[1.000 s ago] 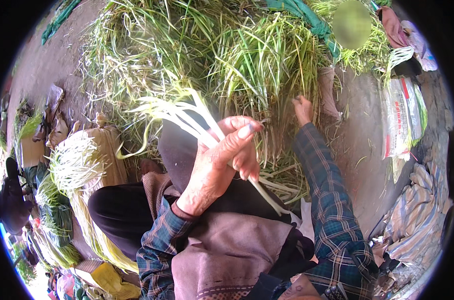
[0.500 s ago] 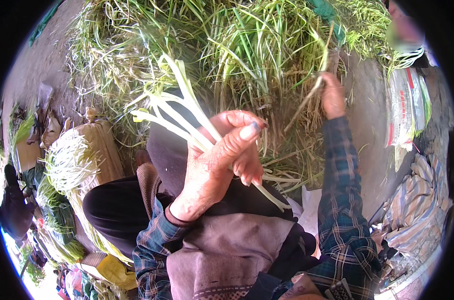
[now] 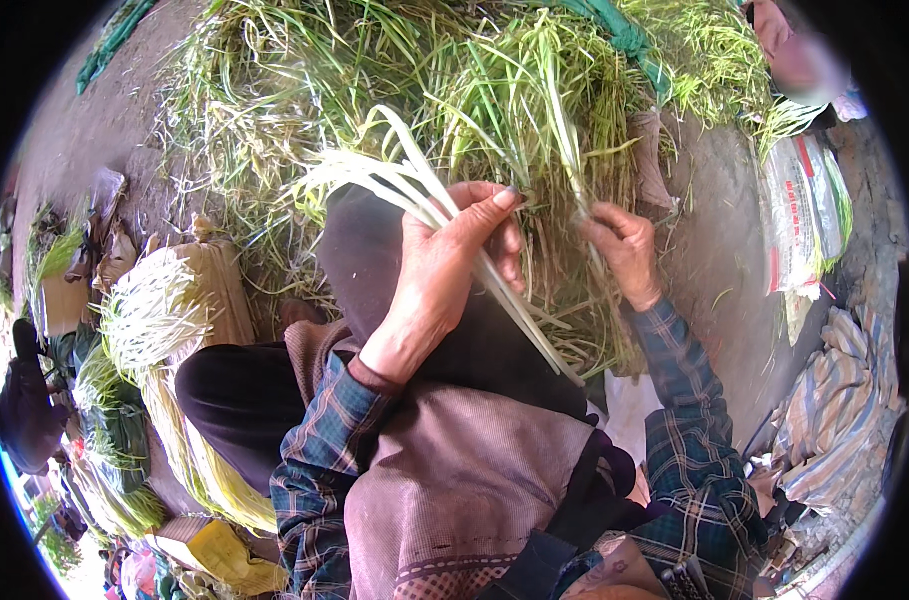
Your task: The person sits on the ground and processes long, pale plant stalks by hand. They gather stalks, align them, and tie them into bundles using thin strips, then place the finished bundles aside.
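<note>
My left hand [image 3: 436,262], raised over my lap, is closed around a small bunch of long pale stalks [image 3: 522,318]. Their thin white-green tops [image 3: 369,165] fan out toward the upper left, and the lower ends slant down to the right. To its right, my right hand [image 3: 622,245] pinches a long green leafy stalk [image 3: 557,110] near its lower end. That stalk stands upright in front of a large heap of green, partly withered stalks [image 3: 304,95]. The two hands are apart.
At left, a thick bundle of cleaned pale stalks [image 3: 159,315] lies against a tan sack [image 3: 232,290]. A yellow box [image 3: 219,550] sits below it. On the right are a white printed sack [image 3: 794,215] and a crumpled striped sheet [image 3: 834,400]. Green netting [image 3: 614,30] edges the heap.
My right hand has come down and left, toward my left hand, with its stalk now upright. My left hand has shifted slightly up and right, still gripping the pale stalks.
</note>
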`<control>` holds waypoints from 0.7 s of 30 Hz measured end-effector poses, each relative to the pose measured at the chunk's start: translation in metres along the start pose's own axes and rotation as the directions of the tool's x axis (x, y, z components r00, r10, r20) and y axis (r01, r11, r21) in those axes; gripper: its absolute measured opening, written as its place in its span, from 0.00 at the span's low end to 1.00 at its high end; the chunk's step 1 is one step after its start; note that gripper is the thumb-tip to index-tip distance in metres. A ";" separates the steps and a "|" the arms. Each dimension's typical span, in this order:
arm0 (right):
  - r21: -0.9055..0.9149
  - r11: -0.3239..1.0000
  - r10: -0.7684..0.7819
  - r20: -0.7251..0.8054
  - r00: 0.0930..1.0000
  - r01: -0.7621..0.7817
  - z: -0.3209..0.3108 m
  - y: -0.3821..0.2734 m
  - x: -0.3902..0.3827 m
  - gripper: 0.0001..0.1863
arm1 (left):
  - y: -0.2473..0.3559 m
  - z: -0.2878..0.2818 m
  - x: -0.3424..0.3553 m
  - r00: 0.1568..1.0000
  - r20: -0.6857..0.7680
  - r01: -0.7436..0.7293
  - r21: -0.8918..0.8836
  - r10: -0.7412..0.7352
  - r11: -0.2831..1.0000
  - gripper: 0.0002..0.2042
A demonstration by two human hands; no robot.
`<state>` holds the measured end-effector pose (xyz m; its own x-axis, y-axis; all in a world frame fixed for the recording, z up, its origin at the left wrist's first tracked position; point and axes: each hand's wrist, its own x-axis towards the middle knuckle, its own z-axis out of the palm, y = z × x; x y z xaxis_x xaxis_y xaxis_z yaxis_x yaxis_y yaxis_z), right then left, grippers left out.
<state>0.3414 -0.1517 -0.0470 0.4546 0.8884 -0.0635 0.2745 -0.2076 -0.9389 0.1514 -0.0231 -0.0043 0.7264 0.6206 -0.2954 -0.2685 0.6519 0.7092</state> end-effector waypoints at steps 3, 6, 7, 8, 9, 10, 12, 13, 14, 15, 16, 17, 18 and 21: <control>-0.131 0.973 -0.190 -0.004 0.982 0.188 0.007 -0.024 -0.005 0.09 | -0.001 -0.001 0.000 1.000 -0.019 -0.016 0.053 0.017 0.998 0.10; -0.314 0.851 -0.424 0.060 0.904 0.420 0.013 -0.041 -0.010 0.10 | 0.000 0.001 -0.002 0.998 -0.045 -0.039 0.105 0.044 0.994 0.12; -0.340 0.825 -0.452 0.083 0.888 0.452 0.015 -0.044 -0.014 0.10 | 0.000 0.001 -0.001 0.997 -0.050 -0.047 0.123 0.053 0.991 0.12; -0.362 0.795 -0.485 0.104 0.868 0.487 0.017 -0.046 -0.017 0.10 | 0.000 0.001 -0.001 0.997 -0.054 -0.052 0.143 0.060 0.988 0.12; -0.372 0.775 -0.500 0.133 0.856 0.511 0.019 -0.047 -0.020 0.10 | 0.000 0.002 -0.001 0.995 -0.059 -0.071 0.115 0.078 0.991 0.15; -0.409 0.732 -0.525 0.171 0.834 0.545 0.022 -0.047 -0.023 0.10 | 0.000 0.001 0.000 0.995 -0.041 -0.087 0.174 0.095 0.981 0.13; -0.472 0.657 -0.549 0.237 0.802 0.589 0.025 -0.047 -0.028 0.09 | 0.000 -0.002 0.000 0.992 0.022 -0.125 0.303 0.124 0.945 0.10; -0.473 0.619 -0.567 0.283 0.774 0.627 0.025 -0.047 -0.029 0.11 | -0.001 -0.002 0.000 0.995 -0.035 -0.077 0.279 0.090 0.957 0.06; -0.420 0.679 -0.530 0.288 0.798 0.602 0.025 -0.046 -0.029 0.11 | -0.002 -0.003 0.000 0.994 -0.016 -0.103 0.242 0.111 0.965 0.06; -0.361 0.732 -0.495 0.302 0.815 0.578 0.025 -0.046 -0.028 0.12 | -0.002 -0.004 0.001 0.993 -0.010 -0.112 0.220 0.117 0.969 0.06; -0.294 0.786 -0.462 0.305 0.833 0.544 0.025 -0.046 -0.027 0.12 | -0.003 -0.004 0.001 0.992 -0.002 -0.120 0.202 0.123 0.972 0.05; -0.254 0.794 -0.473 0.312 0.824 0.552 0.025 -0.046 -0.023 0.13 | -0.004 -0.004 0.001 0.992 -0.031 -0.116 0.204 0.125 0.972 0.04; -0.080 0.930 -0.338 0.202 0.919 0.359 0.025 -0.047 -0.020 0.16 | -0.004 -0.004 0.001 0.992 -0.029 -0.114 0.210 0.122 0.971 0.04; -0.023 0.964 -0.263 0.041 0.964 0.264 0.034 -0.050 -0.005 0.24 | -0.006 -0.002 0.001 0.992 -0.005 -0.122 0.220 0.126 0.968 0.04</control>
<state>0.2970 -0.1316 -0.0107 0.3311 0.9278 0.1717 0.4039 0.0251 -0.9145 0.1529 -0.0257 -0.0101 0.6838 0.6997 -0.2067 -0.2091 0.4593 0.8633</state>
